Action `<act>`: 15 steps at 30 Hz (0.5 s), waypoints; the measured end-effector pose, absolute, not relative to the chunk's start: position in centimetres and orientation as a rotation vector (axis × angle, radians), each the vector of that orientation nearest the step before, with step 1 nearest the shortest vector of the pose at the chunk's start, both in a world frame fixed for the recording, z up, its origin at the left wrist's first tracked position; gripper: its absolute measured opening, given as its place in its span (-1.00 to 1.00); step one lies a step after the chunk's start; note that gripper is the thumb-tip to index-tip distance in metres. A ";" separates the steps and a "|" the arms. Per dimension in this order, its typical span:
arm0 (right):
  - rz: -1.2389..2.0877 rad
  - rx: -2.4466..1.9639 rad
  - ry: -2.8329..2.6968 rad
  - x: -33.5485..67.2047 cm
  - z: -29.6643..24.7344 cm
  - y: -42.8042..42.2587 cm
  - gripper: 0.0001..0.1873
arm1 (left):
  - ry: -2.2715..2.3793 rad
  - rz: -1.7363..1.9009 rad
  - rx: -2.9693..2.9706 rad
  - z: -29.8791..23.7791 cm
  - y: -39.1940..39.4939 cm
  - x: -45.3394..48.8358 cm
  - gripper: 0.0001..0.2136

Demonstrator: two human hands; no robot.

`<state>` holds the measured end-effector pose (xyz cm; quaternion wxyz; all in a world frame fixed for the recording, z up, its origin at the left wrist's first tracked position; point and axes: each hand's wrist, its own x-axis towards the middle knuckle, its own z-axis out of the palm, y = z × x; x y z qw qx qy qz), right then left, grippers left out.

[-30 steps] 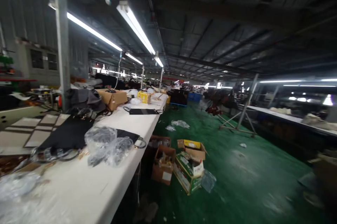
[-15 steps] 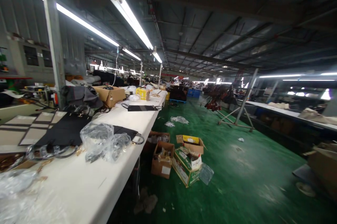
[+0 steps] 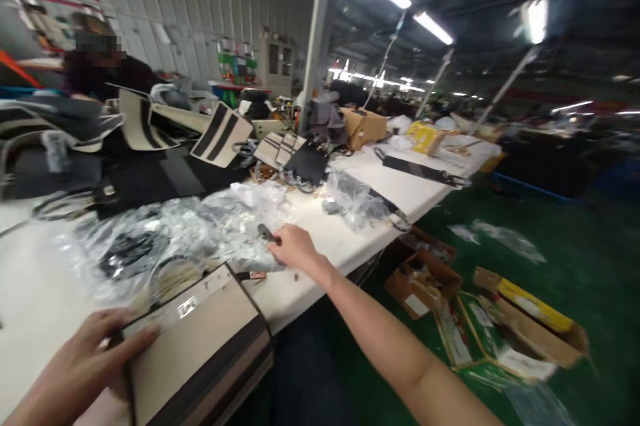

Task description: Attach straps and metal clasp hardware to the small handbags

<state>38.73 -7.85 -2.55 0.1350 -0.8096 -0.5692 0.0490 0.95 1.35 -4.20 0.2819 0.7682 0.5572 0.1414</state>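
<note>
In the head view, a beige bag (image 3: pixel 195 339) with dark stripes and a ring-shaped handle hangs partly over the near edge of the white table. My left hand (image 3: pixel 97 353) is closed on the bag's top left edge, with the thumb on the face. Farther off, my right hand (image 3: pixel 295 246) is closed around a small dark tool (image 3: pixel 267 234), whose exact kind is blurred. Beneath and beyond that hand lies crumpled clear plastic wrap (image 3: pixel 195 233). A small brownish piece (image 3: pixel 257 275) lies beside the bag.
Black bag panels (image 3: pixel 145 176) and striped panels (image 3: pixel 223 136) lie along the far side of the table (image 3: pixel 325 273). A person (image 3: pixel 107 66) sits at the back left. Open cardboard boxes (image 3: pixel 425 279) stand on the green floor (image 3: pixel 480 226) at right.
My view has swung left and down from the aisle to the table. Both hands have come into view, one with the bag and one with the dark tool.
</note>
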 end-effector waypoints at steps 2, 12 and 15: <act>0.133 -2.353 -1.667 39.3 -2.4 -7.0 -0.75 | 1.528 0.447 1.902 -4.8 1.4 -0.5 -0.41; 0.027 -2.430 -1.588 43.3 -2.3 -4.0 -0.73 | 1.447 0.537 1.785 -7.4 1.9 -0.8 -0.34; 0.011 -2.407 -1.594 43.9 -2.7 -3.9 -0.74 | 1.445 0.543 1.780 -7.6 1.8 -0.9 -0.35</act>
